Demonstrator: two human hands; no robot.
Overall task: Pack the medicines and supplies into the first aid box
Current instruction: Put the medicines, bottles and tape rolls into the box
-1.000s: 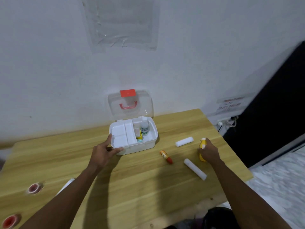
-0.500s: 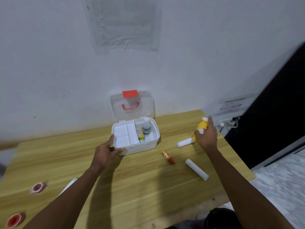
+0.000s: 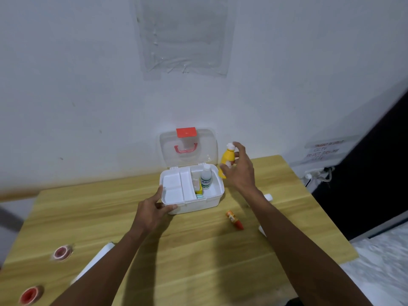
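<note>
1. The yellow bottle (image 3: pixel 227 161) is off the table (image 3: pixel 198 250), where it lay a second ago, and is now upright in the air just beside the right rim of the box (image 3: pixel 194 203)
2. Judgement: pick-up done, carry nearly done; lowering into the right compartment comes next
3. Right hand (image 3: pixel 239 171) is closed round the bottle, fingers near its white cap, thumb low on the body
4. Bottle: yellow body, white cap, a label too blurred to read
5. Left hand (image 3: pixel 152 209) clasps the box's front-left corner, as before, steadying it
6. Box: white, clear lid (image 3: pixel 188 146) open against the wall; left compartments bare; right one holds a white bottle (image 3: pixel 206 180) and small packs
7. Unpacked on the table: an orange tube (image 3: pixel 234 219), white rolls partly hidden by the right arm, two red-centred rolls (image 3: pixel 63 252) at far left
</note>
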